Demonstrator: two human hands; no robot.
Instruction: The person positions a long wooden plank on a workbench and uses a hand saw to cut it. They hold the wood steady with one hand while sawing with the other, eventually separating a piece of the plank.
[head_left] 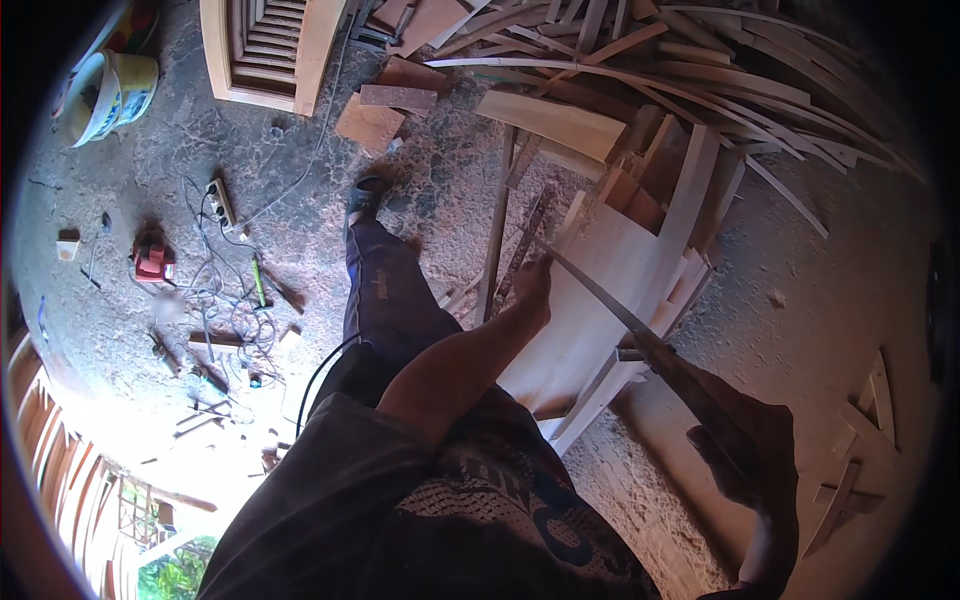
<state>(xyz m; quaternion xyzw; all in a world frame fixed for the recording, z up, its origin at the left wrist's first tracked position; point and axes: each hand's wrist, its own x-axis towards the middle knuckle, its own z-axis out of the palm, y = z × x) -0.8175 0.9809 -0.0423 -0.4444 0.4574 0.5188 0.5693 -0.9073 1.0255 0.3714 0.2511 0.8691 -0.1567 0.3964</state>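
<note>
A long, thin, pale-grey strip (610, 305) runs diagonally from my left hand to my right; its material is unclear. My right hand (745, 440) grips its broader, darker near end at the lower right. My left hand (535, 275) is closed at the far end, beside a narrow speckled dark piece (515, 255); exactly which of these its fingers hold is unclear. Below both hands lies a pale board (575, 350) among upright and leaning timber lengths (685, 200).
Wood offcuts (720, 80) are heaped at the top right, near a louvred wooden panel (305, 60). On the left floor are buckets (110, 95), a red power tool (152, 262), a power strip (220, 200) and tangled cords. More loose slats (865, 430) lie at the right.
</note>
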